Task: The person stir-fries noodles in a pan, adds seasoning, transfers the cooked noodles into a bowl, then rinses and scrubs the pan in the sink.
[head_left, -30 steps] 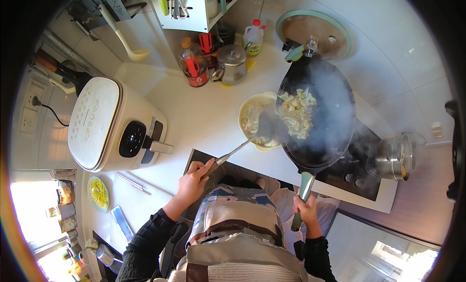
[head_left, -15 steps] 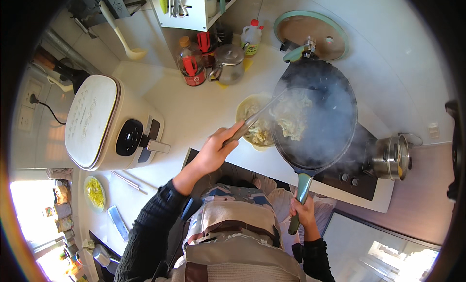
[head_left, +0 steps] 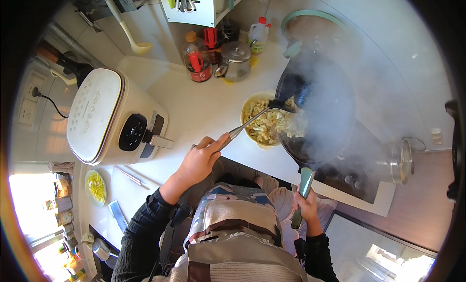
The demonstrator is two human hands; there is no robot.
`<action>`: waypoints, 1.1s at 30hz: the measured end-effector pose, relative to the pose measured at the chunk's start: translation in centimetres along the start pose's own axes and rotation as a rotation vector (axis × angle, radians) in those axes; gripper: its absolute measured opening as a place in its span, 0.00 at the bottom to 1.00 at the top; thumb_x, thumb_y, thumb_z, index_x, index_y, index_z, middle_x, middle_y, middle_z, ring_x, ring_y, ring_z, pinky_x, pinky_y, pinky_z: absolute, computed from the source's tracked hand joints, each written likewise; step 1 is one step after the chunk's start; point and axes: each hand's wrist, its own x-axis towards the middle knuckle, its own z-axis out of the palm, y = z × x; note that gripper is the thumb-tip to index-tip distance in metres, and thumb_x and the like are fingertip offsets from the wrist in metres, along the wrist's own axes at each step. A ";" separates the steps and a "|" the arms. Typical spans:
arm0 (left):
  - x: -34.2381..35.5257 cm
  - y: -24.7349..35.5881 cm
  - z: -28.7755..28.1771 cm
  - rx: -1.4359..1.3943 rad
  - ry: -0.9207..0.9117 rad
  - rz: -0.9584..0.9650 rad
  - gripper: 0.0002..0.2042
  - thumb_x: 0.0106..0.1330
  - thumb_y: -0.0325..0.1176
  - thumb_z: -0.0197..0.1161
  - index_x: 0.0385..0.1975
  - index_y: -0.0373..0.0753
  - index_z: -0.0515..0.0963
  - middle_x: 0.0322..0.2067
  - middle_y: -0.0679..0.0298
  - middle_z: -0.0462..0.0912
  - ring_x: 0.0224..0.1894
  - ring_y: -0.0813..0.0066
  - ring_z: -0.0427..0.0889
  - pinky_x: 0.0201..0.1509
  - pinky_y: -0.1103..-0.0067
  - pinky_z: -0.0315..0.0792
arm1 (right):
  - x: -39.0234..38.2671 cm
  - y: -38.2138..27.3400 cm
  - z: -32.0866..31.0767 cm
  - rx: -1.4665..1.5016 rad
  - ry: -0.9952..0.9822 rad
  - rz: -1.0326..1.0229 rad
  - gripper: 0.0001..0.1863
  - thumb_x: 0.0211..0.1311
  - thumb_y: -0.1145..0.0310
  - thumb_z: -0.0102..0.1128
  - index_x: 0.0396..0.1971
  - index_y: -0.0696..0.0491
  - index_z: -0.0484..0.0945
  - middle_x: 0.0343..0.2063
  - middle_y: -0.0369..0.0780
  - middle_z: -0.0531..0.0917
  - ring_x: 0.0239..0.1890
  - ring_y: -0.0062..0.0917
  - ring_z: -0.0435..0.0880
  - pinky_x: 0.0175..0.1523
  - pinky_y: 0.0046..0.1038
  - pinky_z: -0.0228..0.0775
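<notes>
- Left hand (head_left: 199, 160): fingers wrapped around the steel handle of a cooking spatula (head_left: 281, 105), whose dark blade extends ahead and to the right of the hand.
- Right hand (head_left: 305, 207): closed around the green handle of a wok (head_left: 293, 148), which lies directly ahead of that hand and appears tilted toward the left-hand side.
- Cauliflower: one portion, the wok cauliflower (head_left: 295, 124), lies at the wok's near-left edge, ahead of both hands and between their lines of reach; another, the bowl cauliflower (head_left: 262, 125), fills a pale yellow bowl (head_left: 266, 146) ahead and to the right of the left hand.
- Relation of vessels: the wok's edge overlaps the bowl in this view; whether they touch cannot be told.
- Steam (head_left: 330, 102): dense ahead of the right hand, hiding much of the wok's interior.
- Handling, as judged: the wok's lip is best held low over the bowl, the right grip firm against the wok's weight. Short, gentle spatula strokes suit the soft-looking florets; the bowl's outer rim, unheld by either hand, merits watching for spills. The left wrist is safest outside the steam.
- Surroundings: air fryer (head_left: 111, 119), left of the left hand; steel pot (head_left: 400, 160), ahead and right of the right hand.
</notes>
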 end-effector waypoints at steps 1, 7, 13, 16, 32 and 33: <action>-0.5 0.0 0.1 0.024 0.010 -0.026 0.27 0.66 0.27 0.57 0.66 0.51 0.67 0.41 0.53 0.77 0.37 0.51 0.80 0.43 0.64 0.75 | 0.2 0.0 0.0 0.001 -0.003 0.011 0.08 0.64 0.76 0.53 0.39 0.55 0.65 0.17 0.35 0.70 0.14 0.18 0.69 0.21 0.23 0.66; -2.4 0.0 0.1 0.046 0.140 0.003 0.26 0.66 0.30 0.58 0.65 0.54 0.68 0.43 0.55 0.77 0.34 0.53 0.81 0.40 0.65 0.77 | 1.1 0.1 -0.3 -0.004 -0.009 0.012 0.09 0.64 0.79 0.52 0.40 0.56 0.64 0.20 0.35 0.70 0.15 0.17 0.69 0.22 0.24 0.67; 1.5 2.3 1.2 0.139 0.122 0.079 0.27 0.65 0.31 0.60 0.65 0.60 0.68 0.43 0.61 0.77 0.27 0.55 0.81 0.33 0.65 0.79 | 1.1 -0.1 -0.4 -0.015 0.000 0.023 0.09 0.64 0.78 0.53 0.40 0.55 0.65 0.19 0.34 0.69 0.15 0.17 0.70 0.22 0.23 0.67; 2.9 3.1 1.7 0.269 0.111 0.157 0.30 0.61 0.26 0.59 0.65 0.57 0.68 0.40 0.62 0.75 0.25 0.59 0.82 0.29 0.68 0.78 | 1.1 -0.3 -0.6 -0.065 0.001 0.021 0.09 0.64 0.78 0.54 0.40 0.55 0.65 0.20 0.34 0.70 0.15 0.17 0.70 0.22 0.22 0.67; -1.2 1.4 2.4 0.378 0.052 0.011 0.31 0.60 0.25 0.59 0.65 0.55 0.68 0.43 0.61 0.76 0.29 0.60 0.83 0.30 0.69 0.79 | 2.2 0.6 -0.6 -0.012 0.025 0.010 0.10 0.62 0.80 0.53 0.40 0.55 0.65 0.20 0.35 0.71 0.14 0.17 0.69 0.21 0.22 0.65; -1.4 1.3 2.5 0.394 0.053 0.004 0.31 0.60 0.25 0.60 0.65 0.55 0.68 0.43 0.62 0.76 0.30 0.61 0.83 0.30 0.69 0.79 | 2.2 0.6 -0.6 -0.007 0.041 0.021 0.10 0.62 0.80 0.53 0.40 0.55 0.65 0.20 0.35 0.71 0.14 0.17 0.69 0.21 0.22 0.65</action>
